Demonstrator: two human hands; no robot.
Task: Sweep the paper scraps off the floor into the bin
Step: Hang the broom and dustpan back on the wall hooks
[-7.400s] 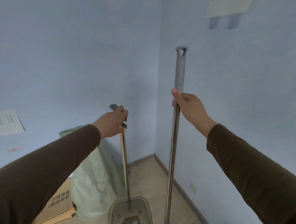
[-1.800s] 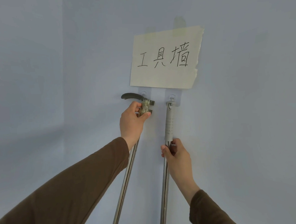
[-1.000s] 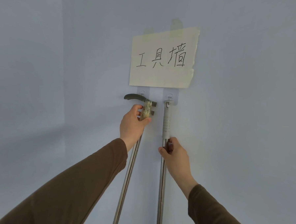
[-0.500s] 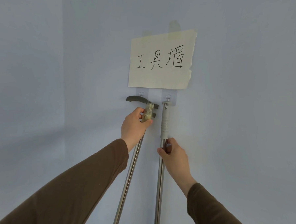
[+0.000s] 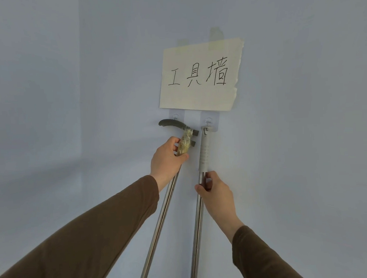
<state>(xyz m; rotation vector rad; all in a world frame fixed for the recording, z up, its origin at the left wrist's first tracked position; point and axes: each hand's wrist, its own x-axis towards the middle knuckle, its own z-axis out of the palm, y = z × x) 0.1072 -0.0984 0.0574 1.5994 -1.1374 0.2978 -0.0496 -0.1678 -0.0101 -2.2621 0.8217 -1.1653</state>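
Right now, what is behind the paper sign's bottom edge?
The tops of two clear hook plates run up behind the paper sign. How far they reach is covered.

A cream paper sign (image 5: 200, 76) with three handwritten black characters is taped to the pale blue wall (image 5: 69, 81), its right edge ragged. Two strips of tape (image 5: 216, 34) show at and just above the sign's top edge. Just below its bottom edge sit two clear adhesive hooks (image 5: 208, 121), side by side.
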